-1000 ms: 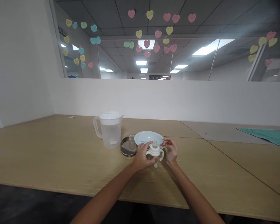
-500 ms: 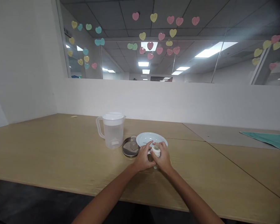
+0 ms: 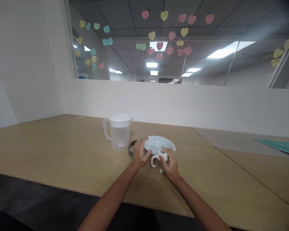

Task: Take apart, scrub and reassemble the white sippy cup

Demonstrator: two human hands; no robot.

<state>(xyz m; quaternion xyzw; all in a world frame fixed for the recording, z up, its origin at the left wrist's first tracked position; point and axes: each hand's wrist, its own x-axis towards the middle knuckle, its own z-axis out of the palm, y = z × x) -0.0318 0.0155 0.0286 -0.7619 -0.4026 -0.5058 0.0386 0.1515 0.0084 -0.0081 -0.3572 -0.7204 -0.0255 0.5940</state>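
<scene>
A baby bottle [image 3: 162, 155] with a white collar, a clear teat and a curved white handle stands upright near the front of the table. My right hand [image 3: 170, 163] is closed around its collar from the right. My left hand [image 3: 139, 154] is off the bottle, fingers and thumb apart, over the round metal tray [image 3: 131, 150]. The clear domed cap that stood in that tray is hidden behind this hand. Just behind the bottle lies a white oval dish [image 3: 160, 141], its rim close to my left fingertips.
A translucent lidded pitcher [image 3: 120, 136] stands left of the tray, its handle pointing left. Far to the right lies a green cloth [image 3: 279, 146]. A small pale scrap [image 3: 80, 117] rests near the back wall. Below the window, a white wall [image 3: 159, 99] bounds the table.
My left hand has let go of the bottle and moved left over the metal tray, covering the clear cap. The right hand stays on the bottle, and its handle now shows. The view has shifted slightly.
</scene>
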